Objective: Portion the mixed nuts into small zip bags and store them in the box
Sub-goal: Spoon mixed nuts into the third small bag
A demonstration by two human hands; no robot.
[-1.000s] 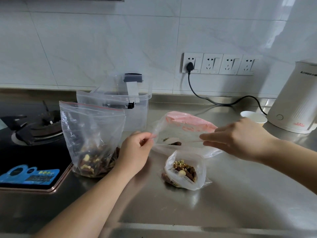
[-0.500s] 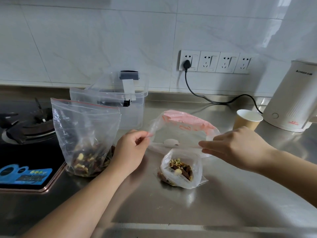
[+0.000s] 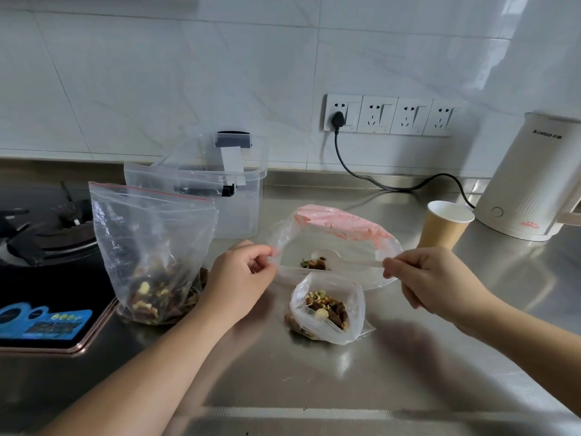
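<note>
Head view, looking down at a steel counter (image 3: 314,388). Left hand (image 3: 242,275) pinches the left end of a clear zip bag (image 3: 342,247) at its mouth; right hand (image 3: 430,278) pinches the right end, fingers curled on the plastic. Between them the bag is held open just above the counter, pink seal strip along its far lip. A few nuts (image 3: 314,264) lie at its bottom, with something pale and rounded beside them (cannot tell what).

Directly in front of that bag, nearer the person, a small bag (image 3: 327,306) sits on the counter, mouth open, filled partway with mixed nuts. Neither hand touches it.

To the left stands a large bag (image 3: 151,256) with a red seal line, upright, open, nuts heaped in the bottom. Left wrist is just beside it.

Behind the large bag, a clear plastic box (image 3: 220,190), lid off, dark latch parts visible at its rim. No bags visible inside.

Right side: paper cup (image 3: 443,228) near the right hand, white kettle (image 3: 531,184) behind it, its black cord (image 3: 377,184) running to a wall socket (image 3: 341,113). Far left: gas stove (image 3: 41,247).
</note>
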